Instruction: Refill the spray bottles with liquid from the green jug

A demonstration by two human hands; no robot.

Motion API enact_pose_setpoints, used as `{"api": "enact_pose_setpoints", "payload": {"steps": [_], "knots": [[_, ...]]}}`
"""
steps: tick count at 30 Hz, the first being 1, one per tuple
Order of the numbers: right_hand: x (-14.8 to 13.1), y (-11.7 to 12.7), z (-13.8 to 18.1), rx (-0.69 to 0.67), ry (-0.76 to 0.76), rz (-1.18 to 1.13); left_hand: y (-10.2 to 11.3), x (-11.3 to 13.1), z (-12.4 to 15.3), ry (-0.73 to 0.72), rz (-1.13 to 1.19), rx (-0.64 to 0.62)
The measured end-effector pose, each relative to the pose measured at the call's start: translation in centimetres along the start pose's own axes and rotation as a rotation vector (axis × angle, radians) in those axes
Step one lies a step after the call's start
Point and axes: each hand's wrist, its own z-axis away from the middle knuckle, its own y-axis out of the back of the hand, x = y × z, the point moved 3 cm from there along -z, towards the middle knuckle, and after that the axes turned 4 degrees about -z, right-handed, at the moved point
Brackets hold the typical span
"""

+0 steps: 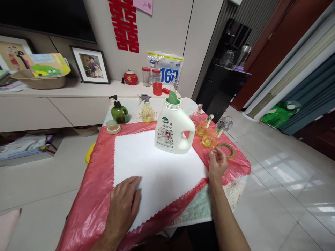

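My left hand (pixel 125 202) lies with fingers stretched out on the left front part of a white sheet with zigzag edges (pixel 157 174). Over the sheet's right edge, my right hand (pixel 218 164) has its fingers curled in, and whatever may be inside them is hidden. Just beyond it are a roll of tape (pixel 232 151) and a glass spray bottle with yellow liquid (pixel 208 141). A large white detergent jug (pixel 171 130) stands upright on the sheet's far part, a green cap (pixel 173 98) set in its mouth. Neither hand touches the jug.
Red plastic film (pixel 91 195) covers the table. Along its far side stand a green pump bottle (pixel 120 113), a yellow spray bottle (pixel 147 112) and a small round container (pixel 113 127). More small bottles (pixel 201 129) are at right. Behind, a cabinet (pixel 78 91) holds jars and framed photos.
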Motion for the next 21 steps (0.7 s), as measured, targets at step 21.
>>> {"api": "enact_pose_setpoints", "payload": {"steps": [21], "knots": [[0.1,-5.8,1.6,-0.439,-0.273,-0.208,1.6,-4.8,-14.6,0.419,0.365,-0.298]]}}
